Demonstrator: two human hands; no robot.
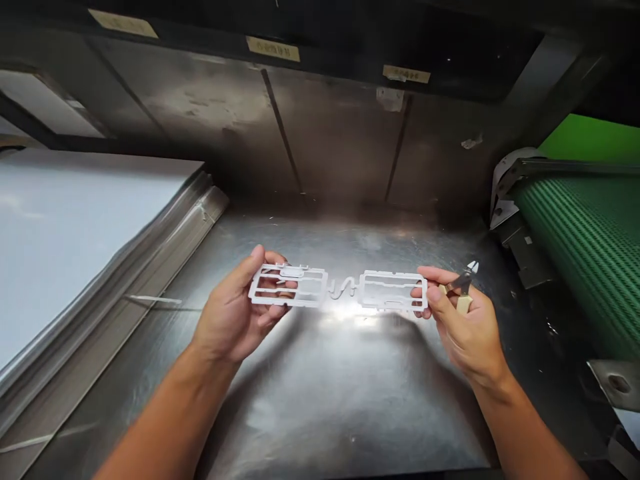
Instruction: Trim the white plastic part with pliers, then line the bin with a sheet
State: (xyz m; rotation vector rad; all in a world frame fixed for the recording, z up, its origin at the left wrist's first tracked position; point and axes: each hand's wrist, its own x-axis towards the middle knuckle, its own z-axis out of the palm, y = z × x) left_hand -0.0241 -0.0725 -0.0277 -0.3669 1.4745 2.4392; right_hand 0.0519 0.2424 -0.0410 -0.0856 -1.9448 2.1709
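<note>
A white plastic molded part [343, 288] spans between my two hands above the metal table. It has two rectangular open frames joined by a thin S-shaped strip. My left hand [233, 303] is closed on the outer end of the left frame, thumb on top and fingers behind. My right hand [463, 323] pinches the outer end of the right frame between thumb and fingers. The same hand also carries small cutting nippers [464, 287], their jaws pointing up and away. Part of the nippers' handles is hidden in the palm.
Left of me lies a stack of large white sheets [90, 220] with white ties at its side. A green conveyor belt [570, 247] runs along the right. The bare metal table [340, 387] lies beneath my hands, and a metal panel [340, 133] stands behind it.
</note>
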